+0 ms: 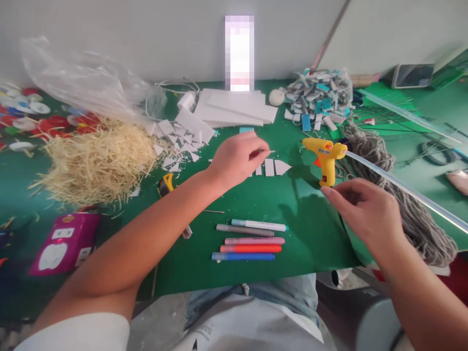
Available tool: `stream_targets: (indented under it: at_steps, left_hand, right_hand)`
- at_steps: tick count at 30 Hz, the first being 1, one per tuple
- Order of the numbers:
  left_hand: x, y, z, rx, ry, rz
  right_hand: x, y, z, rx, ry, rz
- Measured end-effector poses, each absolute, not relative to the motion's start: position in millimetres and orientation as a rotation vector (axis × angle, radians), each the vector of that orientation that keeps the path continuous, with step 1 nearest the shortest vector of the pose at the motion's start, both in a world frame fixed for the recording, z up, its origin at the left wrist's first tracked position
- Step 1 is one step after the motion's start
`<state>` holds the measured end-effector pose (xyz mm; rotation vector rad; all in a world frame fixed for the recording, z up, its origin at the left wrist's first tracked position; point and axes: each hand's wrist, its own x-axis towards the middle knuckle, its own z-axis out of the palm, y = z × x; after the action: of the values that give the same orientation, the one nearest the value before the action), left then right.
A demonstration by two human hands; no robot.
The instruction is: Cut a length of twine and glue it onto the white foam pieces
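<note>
My left hand (237,157) is closed in a pinch over the middle of the green table, with the pale tip of a thin stick (271,151) showing past its fingertips. Just beneath lie small white cut pieces (269,167) in a row, one of them pointed, partly covered by that hand. At the right, my right hand (369,209) has its thumb and fingers apart. Its thumb tip is at the handle end of a yellow hot glue gun (328,161), whose nozzle faces left. A long clear glue stick (402,185) runs out of the gun's back.
Several markers (252,248) lie in front of me. A utility knife (166,184) is partly under my left forearm. Straw (98,163) and white scraps (183,139) are at left; grey yarn (424,219) is at right. White boards (234,107) and a scrap heap (318,92) stand behind.
</note>
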<state>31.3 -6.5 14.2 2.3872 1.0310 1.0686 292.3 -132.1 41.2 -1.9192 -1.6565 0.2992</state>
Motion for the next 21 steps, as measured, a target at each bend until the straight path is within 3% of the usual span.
stream_targets:
  at_steps: [3,9,17,21]
  left_hand:
    - [29.2,-0.2,18.1,2.438,1.021,1.010]
    - [36.7,3.4,20.0,2.441,1.062,0.979]
    - [43.4,-4.0,-10.5,2.629,1.039,1.025]
    - [47.9,-9.4,-16.0,2.796,0.980,1.034]
  right_hand:
    - [313.9,-112.2,30.5,-1.964,-1.455,0.260]
    - [310.5,-70.3,18.5,-1.923,-1.287,0.765]
    - [310.4,-59.2,12.7,-1.930,-1.176,0.821]
    - [313.3,-74.4,17.2,-1.733,-1.284,0.949]
